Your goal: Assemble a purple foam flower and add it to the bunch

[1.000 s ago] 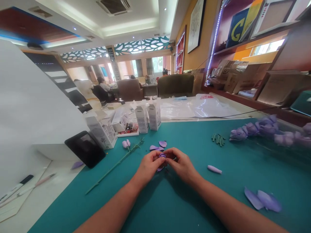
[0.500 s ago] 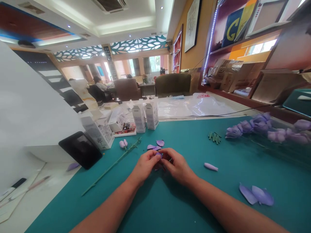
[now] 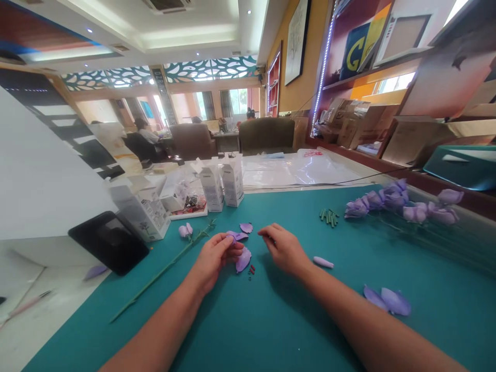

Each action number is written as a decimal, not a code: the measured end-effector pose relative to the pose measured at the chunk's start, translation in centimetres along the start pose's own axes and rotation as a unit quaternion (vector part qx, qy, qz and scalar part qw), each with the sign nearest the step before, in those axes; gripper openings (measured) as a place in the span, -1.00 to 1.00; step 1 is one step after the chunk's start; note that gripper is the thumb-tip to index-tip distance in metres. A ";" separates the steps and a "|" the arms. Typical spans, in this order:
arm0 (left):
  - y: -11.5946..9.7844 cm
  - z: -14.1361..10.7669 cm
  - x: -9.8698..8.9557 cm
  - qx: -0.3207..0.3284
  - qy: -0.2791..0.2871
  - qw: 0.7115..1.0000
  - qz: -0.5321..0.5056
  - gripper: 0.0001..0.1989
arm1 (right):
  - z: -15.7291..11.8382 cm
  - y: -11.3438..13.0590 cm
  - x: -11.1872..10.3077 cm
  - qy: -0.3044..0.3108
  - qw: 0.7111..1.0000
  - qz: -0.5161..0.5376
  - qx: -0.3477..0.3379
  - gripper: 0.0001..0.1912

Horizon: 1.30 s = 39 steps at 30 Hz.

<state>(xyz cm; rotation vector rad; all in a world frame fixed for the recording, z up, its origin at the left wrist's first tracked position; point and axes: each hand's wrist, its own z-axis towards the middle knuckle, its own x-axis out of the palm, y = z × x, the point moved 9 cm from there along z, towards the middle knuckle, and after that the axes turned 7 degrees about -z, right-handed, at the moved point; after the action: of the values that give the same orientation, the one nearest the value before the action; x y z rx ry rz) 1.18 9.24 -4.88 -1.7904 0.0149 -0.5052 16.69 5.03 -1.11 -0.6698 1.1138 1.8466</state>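
Head view | teal mat (image 3: 248, 325), purple petals (image 3: 243, 260) | chairs (image 3: 267, 137) beyond, shelves (image 3: 430, 93) right

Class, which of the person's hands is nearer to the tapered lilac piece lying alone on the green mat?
Right. The right hand is just left of the lilac piece, not touching it; the left hand is farther left, beyond the right hand.

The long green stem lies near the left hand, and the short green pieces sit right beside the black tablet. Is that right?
Not quite: in the head view, the short green pieces lie near the bunch of purple flowers, well away from the black tablet. The long green stem does lie near the left hand.
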 end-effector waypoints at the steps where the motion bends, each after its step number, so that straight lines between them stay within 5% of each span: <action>1: 0.0 0.0 -0.1 0.001 -0.001 1.000 0.001 -0.80 | 0.3 -0.8 -0.1 0.025 0.998 -0.051 0.014 -0.73; 4: 0.0 0.0 0.1 0.002 0.009 1.000 0.013 -0.78 | 0.6 -3.1 -0.7 0.110 0.977 -0.176 0.050 -0.75; 12: 0.0 -0.3 0.5 0.001 0.012 1.000 0.027 -0.71 | -0.8 -7.3 -4.5 0.237 0.926 -0.264 0.128 -0.87; 21: -0.2 -0.3 0.8 0.000 0.032 0.998 0.053 -0.62 | -2.1 -8.7 -3.1 0.320 0.889 -0.285 0.160 -0.85; 27: 0.3 -0.5 1.9 0.014 0.089 0.993 0.072 -0.56 | -0.6 -3.5 -2.2 0.269 0.940 -0.194 0.081 -0.79; 32: 0.5 -0.6 2.5 0.048 0.117 0.983 0.135 -0.51 | 0.3 2.0 -2.4 0.139 0.990 0.001 -0.004 -0.86; 39: -0.3 -1.3 3.1 0.108 0.116 0.953 0.259 -0.56 | -0.2 3.4 -2.4 0.041 0.996 0.073 -0.028 -0.94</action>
<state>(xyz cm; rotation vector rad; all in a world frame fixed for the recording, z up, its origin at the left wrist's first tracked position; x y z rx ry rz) 3.45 7.35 -3.37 -1.4279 0.5593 -0.3179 14.86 3.12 2.11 -0.7193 1.1947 1.9954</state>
